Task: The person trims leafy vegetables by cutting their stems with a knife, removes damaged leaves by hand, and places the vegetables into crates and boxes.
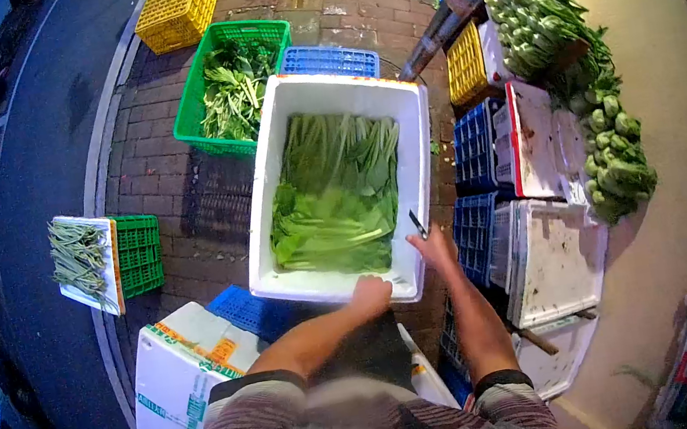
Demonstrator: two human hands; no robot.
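A white foam box (422, 158) is in front of me, with leafy green vegetables (335, 185) in its lower part. Paler, brighter leaves and stalks are at the near side, darker ones at the far side. My left hand (370, 293) is closed at the box's near rim and appears to grip it; its fingertips are partly hidden. At the box's near right corner, my right hand (435, 247) is closed around a small, slim knife (418, 223), dark with a light part by the fingers, pointing up and away from me.
Left of the box stand a green crate of greens (231, 89), a yellow crate (178, 10) and a white tray of thin green vegetables (82, 261). A taped white box (182, 381) is near left. Stacked crates, foam lids (554, 258), a metal pole (463, 6) and piled greens (532, 18) line the right.
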